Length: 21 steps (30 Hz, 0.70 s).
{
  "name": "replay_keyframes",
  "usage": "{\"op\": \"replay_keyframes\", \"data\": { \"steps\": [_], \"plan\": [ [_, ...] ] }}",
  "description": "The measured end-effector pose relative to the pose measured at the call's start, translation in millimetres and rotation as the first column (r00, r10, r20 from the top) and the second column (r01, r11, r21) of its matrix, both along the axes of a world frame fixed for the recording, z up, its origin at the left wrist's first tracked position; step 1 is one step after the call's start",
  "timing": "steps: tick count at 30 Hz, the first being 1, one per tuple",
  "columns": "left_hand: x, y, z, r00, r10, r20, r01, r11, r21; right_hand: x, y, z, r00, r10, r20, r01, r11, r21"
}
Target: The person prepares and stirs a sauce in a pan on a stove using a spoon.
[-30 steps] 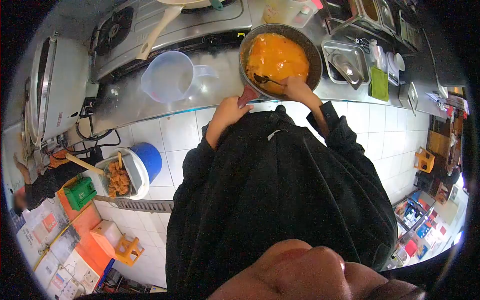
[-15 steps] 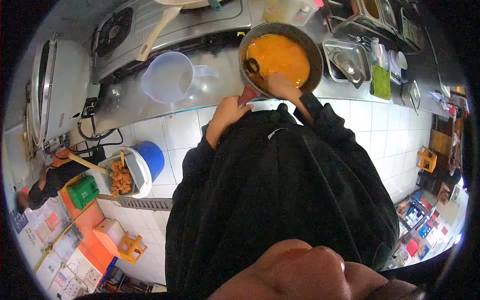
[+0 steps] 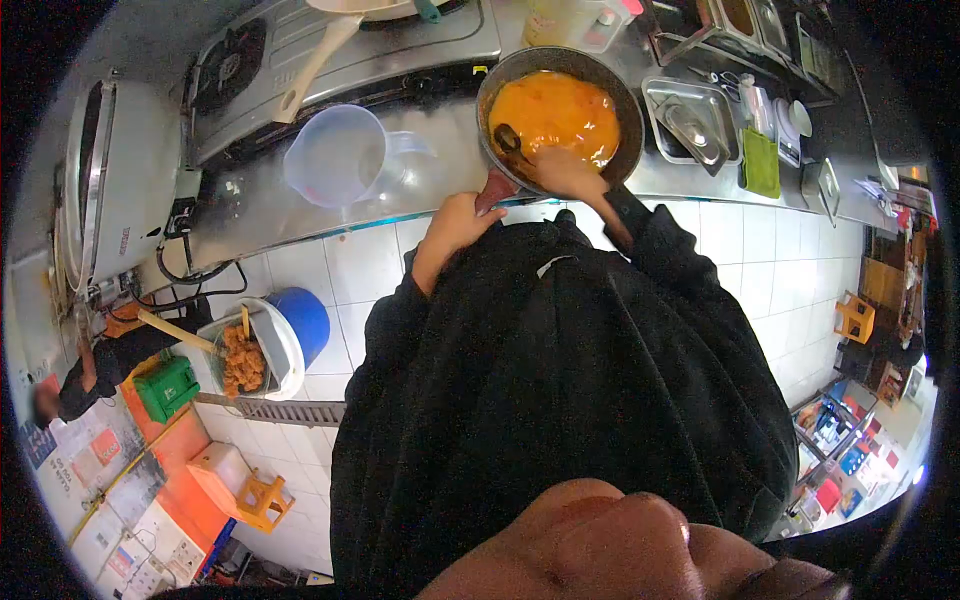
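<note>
A dark frying pan point(image 3: 630, 150) stands at the counter edge with orange sauce point(image 3: 555, 112) spread over its bottom. My left hand point(image 3: 458, 228) is wrapped round the pan's reddish-brown handle point(image 3: 496, 187). Over the near side of the pan, my right hand point(image 3: 570, 174) is closed on a black ladle point(image 3: 507, 138). The ladle's round head lies in the sauce at the pan's left side; most of its handle is hidden by the hand. Left of the pan, a clear plastic measuring jug point(image 3: 338, 155) rests on the steel counter.
A gas stove point(image 3: 340, 70) runs behind, with a pale-handled pan point(image 3: 325, 60) on it. Steel trays point(image 3: 690, 120) and a green cloth point(image 3: 761, 165) are at the right. Fried pieces point(image 3: 243, 360) fill a container over a bin at lower left. Another person's sleeve point(image 3: 125, 365) shows far left.
The ladle head has shifted slightly down within the pan, and the sauce surface looks smoother and glossier. My left hand keeps its place on the handle.
</note>
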<state>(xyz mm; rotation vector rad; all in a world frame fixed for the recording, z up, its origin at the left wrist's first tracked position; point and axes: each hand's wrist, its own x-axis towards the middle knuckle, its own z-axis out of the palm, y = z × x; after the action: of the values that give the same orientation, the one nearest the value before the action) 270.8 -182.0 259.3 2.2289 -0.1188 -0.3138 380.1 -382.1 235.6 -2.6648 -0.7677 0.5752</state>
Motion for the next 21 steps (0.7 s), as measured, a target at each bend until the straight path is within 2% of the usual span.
{"op": "replay_keyframes", "data": {
  "steps": [1, 3, 4, 5, 6, 7, 9, 11, 12, 13, 15, 16, 17, 19, 20, 21],
  "plan": [
    [1, -1, 2, 1.0, -0.007, 0.003, 0.007, 1.0, -0.002, 7, -4, 0, 1.0, -0.007, 0.003, 0.007, 1.0, -0.002],
    [1, -1, 9, 0.996, -0.004, -0.088, 0.007, 0.999, 0.035, 22, -11, 5, 0.994, 0.086, 0.07, -0.085, 0.996, -0.022],
    [2, -2, 14, 0.996, -0.01, -0.09, 0.013, 0.999, 0.033, 53, -36, -62, 0.964, 0.177, 0.198, -0.189, 0.981, 0.045],
    [2, -3, 19, 0.984, -0.007, -0.177, 0.017, 0.998, 0.055, 52, -38, -38, 0.965, 0.174, 0.196, -0.185, 0.982, 0.043],
    [3, -2, 22, 0.966, 0.0, -0.26, 0.021, 0.997, 0.078, 51, -38, 14, 0.991, 0.08, -0.106, -0.081, 0.997, 0.0],
    [2, -1, 17, 0.966, 0.001, -0.258, 0.02, 0.997, 0.078, 51, -36, 45, 0.919, -0.034, -0.392, 0.006, 0.997, -0.073],
    [0, -1, 7, 0.999, -0.024, -0.032, 0.026, 0.998, 0.061, 47, -45, 36, 0.933, 0.236, -0.271, -0.21, 0.97, 0.124],
    [0, 0, 6, 0.998, 0.0, -0.067, 0.003, 1.0, 0.03, 33, -44, 29, 0.952, 0.247, -0.182, -0.245, 0.969, 0.034],
    [0, -1, 8, 0.994, 0.016, -0.105, -0.015, 1.0, 0.005, 26, -38, 33, 0.964, 0.247, -0.1, -0.239, 0.967, 0.083],
    [-1, 0, 4, 0.994, 0.018, -0.106, -0.018, 1.0, 0.005, 25, -32, 23, 0.963, 0.249, -0.101, -0.241, 0.967, 0.083],
    [-1, 1, 0, 1.0, -0.002, 0.003, 0.002, 1.0, 0.002, 21, -20, 11, 0.983, 0.181, 0.04, -0.178, 0.982, -0.066],
    [-1, 1, 1, 1.0, -0.008, 0.005, 0.008, 1.0, 0.004, 23, -23, 19, 0.984, 0.174, 0.042, -0.171, 0.983, -0.065],
    [0, 1, 2, 0.999, -0.005, -0.054, 0.008, 0.999, 0.053, 30, -30, 29, 0.98, 0.125, -0.155, -0.119, 0.992, 0.047],
    [0, 0, 4, 0.994, -0.002, -0.109, 0.013, 0.995, 0.101, 34, -41, 38, 0.934, 0.092, -0.345, -0.043, 0.988, 0.146],
    [-1, -1, 2, 0.999, 0.009, -0.034, -0.008, 1.0, 0.03, 40, -48, 30, 0.745, -0.138, -0.653, 0.317, 0.934, 0.163],
    [-1, 0, 3, 0.999, 0.027, 0.042, -0.026, 0.999, -0.04, 44, -50, 26, 0.404, -0.263, -0.876, 0.624, 0.779, 0.054]
  ]
}}
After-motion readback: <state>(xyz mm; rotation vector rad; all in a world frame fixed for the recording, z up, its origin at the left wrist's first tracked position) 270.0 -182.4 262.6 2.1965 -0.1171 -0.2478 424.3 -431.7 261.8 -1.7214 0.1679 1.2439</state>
